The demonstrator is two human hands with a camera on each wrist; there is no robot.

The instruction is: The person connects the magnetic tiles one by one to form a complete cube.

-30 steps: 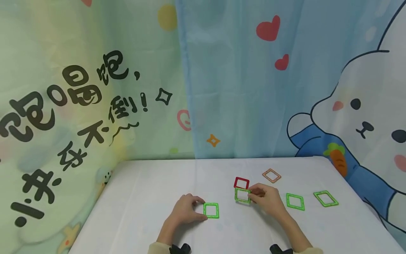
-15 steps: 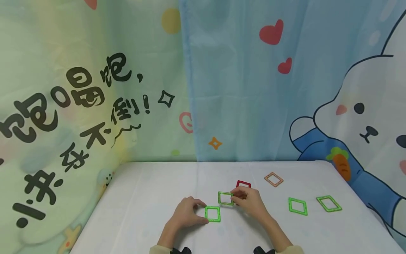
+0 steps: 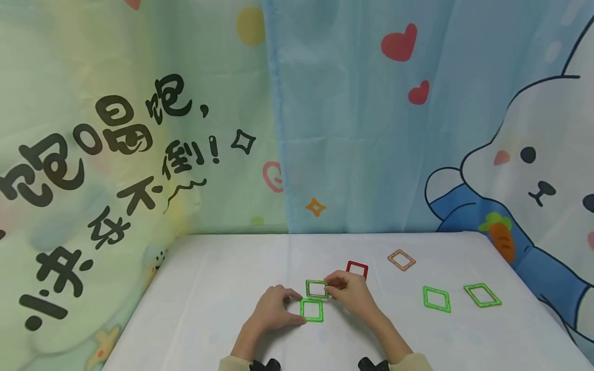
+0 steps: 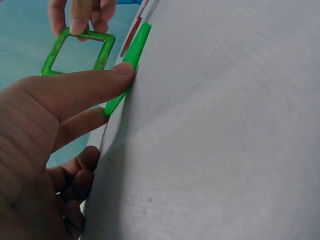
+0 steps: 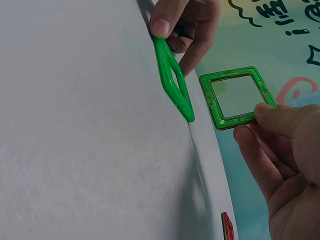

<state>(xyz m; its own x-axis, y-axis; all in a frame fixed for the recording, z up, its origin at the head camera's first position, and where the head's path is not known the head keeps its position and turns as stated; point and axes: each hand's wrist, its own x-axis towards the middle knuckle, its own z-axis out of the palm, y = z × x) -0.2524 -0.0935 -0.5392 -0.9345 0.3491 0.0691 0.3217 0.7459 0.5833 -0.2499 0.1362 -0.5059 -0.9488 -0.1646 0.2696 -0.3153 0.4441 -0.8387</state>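
Smooth, glossy, translucent green plastic forms the upper frame (image 5: pixel 210 102) and the lower frame (image 5: pixel 172 92) near the lower centre of the head view; the red frame (image 3: pixel 357 263) and the orange frame (image 3: pixel 396 263), right of centre, look like similar plastic. The white tablecloth (image 3: pixel 209 283) across the bottom is matt, finely woven fabric. The printed curtain (image 3: pixel 325 113) filling the upper part is smooth, faintly lustrous cloth.

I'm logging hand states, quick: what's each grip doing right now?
Left grip: closed, pinching the nearer green plastic square frame.
Right grip: closed, pinching the farther green plastic square frame, held raised.
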